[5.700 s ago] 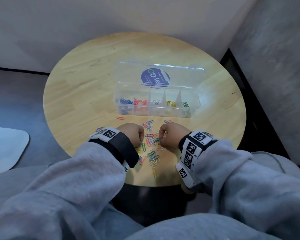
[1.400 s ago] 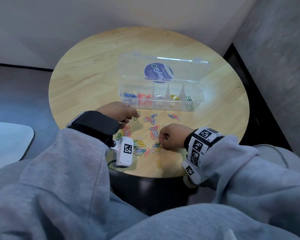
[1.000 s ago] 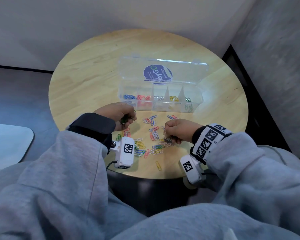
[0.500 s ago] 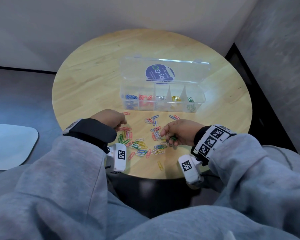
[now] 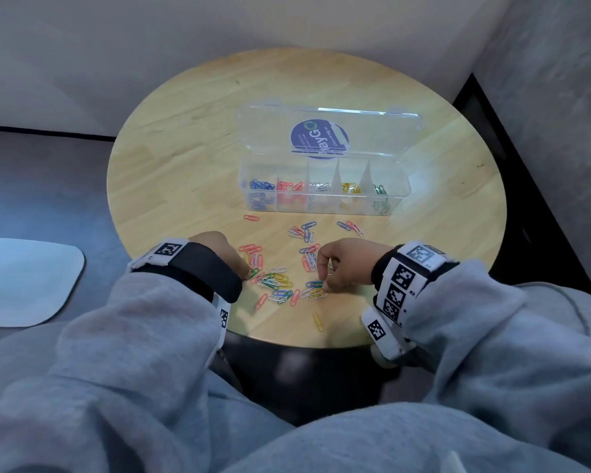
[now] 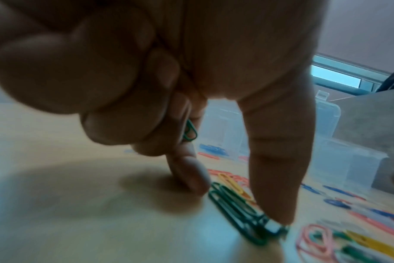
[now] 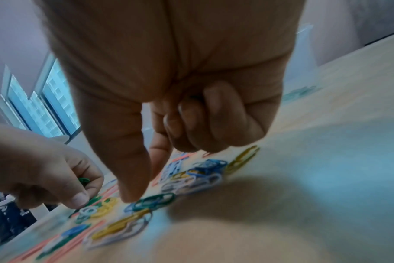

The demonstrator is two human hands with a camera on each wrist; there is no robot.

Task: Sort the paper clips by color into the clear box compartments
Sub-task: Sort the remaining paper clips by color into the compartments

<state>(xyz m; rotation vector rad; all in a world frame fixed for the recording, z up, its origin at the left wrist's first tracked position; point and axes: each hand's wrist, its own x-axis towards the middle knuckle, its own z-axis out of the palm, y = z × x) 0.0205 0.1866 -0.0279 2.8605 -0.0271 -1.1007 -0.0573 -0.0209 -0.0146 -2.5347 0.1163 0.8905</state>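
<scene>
The clear box (image 5: 394,199) stands open mid-table, with blue, red, white, yellow and green clips in separate compartments. Loose coloured paper clips (image 5: 280,285) lie scattered before it. My left hand (image 5: 249,273) keeps a green clip (image 6: 189,131) tucked in its curled fingers, while its forefinger and thumb (image 6: 234,195) touch a bunch of green clips (image 6: 236,204) on the table. My right hand (image 5: 325,285) has its fingers curled, and its thumb and forefinger (image 7: 146,186) pinch at a green clip (image 7: 155,200) lying in the pile.
The round wooden table (image 5: 185,148) stands in a corner, with walls behind and to the right. The box's lid (image 5: 372,134) stands open behind it. A single yellow clip (image 5: 317,321) lies close to the near edge. A white panel (image 5: 21,281) lies lower left.
My left hand has come back from near the box down to the pile's left side. My right hand has lowered its fingertips onto the clips at the pile's right.
</scene>
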